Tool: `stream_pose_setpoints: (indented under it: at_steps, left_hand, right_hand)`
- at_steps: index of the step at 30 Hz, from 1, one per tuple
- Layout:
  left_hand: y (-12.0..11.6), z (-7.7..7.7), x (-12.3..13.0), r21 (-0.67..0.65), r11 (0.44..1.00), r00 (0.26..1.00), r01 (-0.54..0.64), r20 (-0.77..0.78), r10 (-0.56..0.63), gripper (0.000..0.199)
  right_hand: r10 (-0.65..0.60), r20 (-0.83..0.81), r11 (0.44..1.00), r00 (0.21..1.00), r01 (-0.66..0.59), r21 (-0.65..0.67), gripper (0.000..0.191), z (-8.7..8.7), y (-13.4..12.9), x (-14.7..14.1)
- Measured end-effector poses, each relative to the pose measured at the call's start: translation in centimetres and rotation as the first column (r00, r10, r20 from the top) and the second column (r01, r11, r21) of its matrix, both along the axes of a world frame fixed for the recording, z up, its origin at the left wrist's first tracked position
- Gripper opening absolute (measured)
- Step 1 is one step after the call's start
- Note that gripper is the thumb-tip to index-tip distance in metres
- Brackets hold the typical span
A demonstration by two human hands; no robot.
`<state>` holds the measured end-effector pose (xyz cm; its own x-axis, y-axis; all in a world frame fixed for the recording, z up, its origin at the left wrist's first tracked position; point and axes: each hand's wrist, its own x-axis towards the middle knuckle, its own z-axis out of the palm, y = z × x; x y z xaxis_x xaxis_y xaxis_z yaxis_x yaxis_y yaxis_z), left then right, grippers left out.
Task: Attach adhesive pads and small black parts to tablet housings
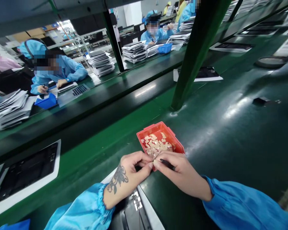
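Note:
My left hand [134,166] and my right hand [180,171] meet at the near edge of a red plastic bin [175,140]. Many small cream-coloured pieces [156,143] lie loose inside it. Both thumbs and forefingers are pinched together, tip to tip; whatever sits between them is too small to make out. A black stick-like tool [167,164] runs through the grip of my right hand. Under my left wrist, partly covered by the sleeve, a black panel with white marks [134,207] rests on a white sheet [150,207].
At left, another black panel [31,169] lies on white backing. A green post [196,57] rises beyond the bin. Further panels [205,72] rest on the dark green bench [230,143]. Across the bench, two people in blue work beside stacked sheets [100,64] and blue bins [46,101].

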<state>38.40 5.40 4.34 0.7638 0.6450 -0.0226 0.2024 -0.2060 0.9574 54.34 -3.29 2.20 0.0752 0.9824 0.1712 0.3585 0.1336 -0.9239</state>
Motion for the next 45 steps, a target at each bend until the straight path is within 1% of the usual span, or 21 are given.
stream_pose_setpoints:
  at_steps: [2, 4, 6, 9, 11, 13, 16, 21, 24, 27, 30, 37, 42, 45]
  left_hand:
    - [0.1, 0.1, 0.0, 0.084, 0.996, 1.0, 0.019, -0.025, -0.017, 0.011]
    - [0.1, 0.1, 0.0, 0.141, 0.99, 0.999, 0.027, -0.03, -0.023, 0.013]
    - [0.2, 0.1, 0.0, 0.158, 0.987, 0.999, 0.025, -0.028, -0.021, 0.014]
    - [0.2, -0.1, -0.2, 0.143, 0.99, 0.999, 0.018, -0.037, -0.013, 0.016]
    - [0.1, -0.2, -0.3, 0.168, 0.986, 0.999, -0.001, -0.05, 0.01, 0.016]
    - [0.0, -0.4, -0.5, 0.25, 0.968, 0.998, -0.017, -0.058, 0.032, 0.015]
    - [-0.4, -0.7, -0.6, 0.373, 0.928, 0.997, 0.01, -0.079, 0.021, 0.015]
    - [-0.8, -0.8, -0.7, 0.463, 0.882, 0.991, 0.087, -0.129, -0.03, 0.013]
    - [-0.6, -0.8, -0.8, 0.471, 0.873, 0.988, 0.123, -0.139, -0.064, 0.013]
    - [-0.4, -0.8, -1.0, 0.449, 0.876, 0.98, 0.176, -0.16, -0.115, 0.015]
    - [-0.2, -0.7, -1.1, 0.439, 0.876, 0.975, 0.2, -0.178, -0.133, 0.017]
    - [-0.2, -0.9, -0.9, 0.401, 0.902, 0.981, 0.159, -0.165, -0.1, 0.018]
    - [-0.2, -0.7, -0.8, 0.403, 0.903, 0.981, 0.15, -0.173, -0.086, 0.019]
    - [0.3, -0.6, -0.8, 0.409, 0.907, 0.984, 0.105, -0.174, -0.036, 0.018]
  right_hand:
    - [0.012, 0.008, 0.999, 1.0, -0.012, 0.031, 0.018, -0.3, 0.0, 0.0]
    - [0.018, 0.001, 0.999, 1.0, -0.018, 0.039, 0.017, -0.4, 0.1, -0.1]
    - [0.017, -0.01, 0.999, 1.0, -0.017, 0.035, 0.018, -0.4, 0.1, -0.1]
    - [0.011, -0.015, 1.0, 1.0, -0.011, 0.021, 0.019, -0.3, 0.0, -0.1]
    - [0.003, -0.012, 1.0, 1.0, -0.003, 0.013, 0.019, -0.2, 0.0, -0.2]
    - [-0.012, -0.007, 1.0, 1.0, 0.012, 0.015, 0.019, -0.2, 0.1, -0.2]
    - [-0.023, 0.011, 0.999, 1.0, 0.022, 0.03, 0.016, -0.4, 0.1, -0.2]
    - [0.015, 0.059, 0.998, 0.998, -0.018, 0.056, 0.013, -1.0, 0.0, 0.1]
    - [0.036, 0.083, 0.998, 0.996, -0.039, 0.041, 0.013, -1.1, 0.0, 0.1]
    - [0.065, 0.093, 0.998, 0.994, -0.064, -0.018, 0.015, -0.9, 0.1, 0.1]
    - [0.088, 0.088, 0.994, 0.992, -0.081, -0.072, 0.018, -0.7, 0.2, 0.1]
    - [0.083, 0.084, 0.992, 0.993, -0.075, -0.099, 0.022, -0.6, 0.2, 0.1]
    - [0.067, 0.07, 0.994, 0.995, -0.06, -0.088, 0.022, -0.3, 0.3, 0.1]
    - [0.025, 0.035, 0.998, 0.999, -0.023, -0.058, 0.024, -0.2, 0.2, 0.3]
